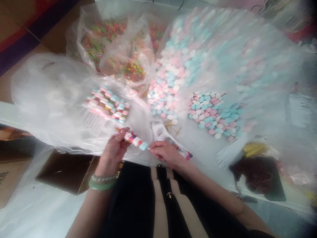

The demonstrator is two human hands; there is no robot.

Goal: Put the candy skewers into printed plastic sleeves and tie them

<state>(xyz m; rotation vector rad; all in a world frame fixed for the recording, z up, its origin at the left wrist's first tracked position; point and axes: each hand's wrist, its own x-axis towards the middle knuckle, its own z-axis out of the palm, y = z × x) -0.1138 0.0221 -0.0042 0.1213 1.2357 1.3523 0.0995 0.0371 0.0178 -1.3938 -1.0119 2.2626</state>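
We see one pink, white, red & pale-blue candy skewer [137, 141] on a thin white stick, slanting btwn our two hands over the near edge of the work surface; places below are relative to it. Our left hand [115, 143] is clamped round its upper-left end; our right hand [164, 152] has thumb & finger pinched on the bare stick tip at its blue end. We'd judge it mostly strung, tho a bright patterned bit by the left fingers is too blurred to ID. Looks done: a neat stack of similar multicoloured skewers [107, 104], just beyond & left, white sticks toward us. Unstrung: a big heap of pink, white & pale-blue rounded candies [168, 82] beyond & right, a smaller matching heap [204, 112] further right, and a clear plastic bag of small red, orange, green & yellow candies [109, 43] well beyond. Just right lies a white printed paper strip [159, 130], w/ thin gold-coloured strips [169, 124] past it; well right, a bunch of thin white sticks [226, 152], a yellow bundle [255, 149] & a blurry dark-brown item [259, 175]. Surface: white table [10, 114], largely under crinkled translucent plastic sheeting [49, 96]. Room: brown cardboard box [66, 172] below-left; pale floor [22, 218] nearby; brown flooring w/ red & purple bands [22, 49] far left.
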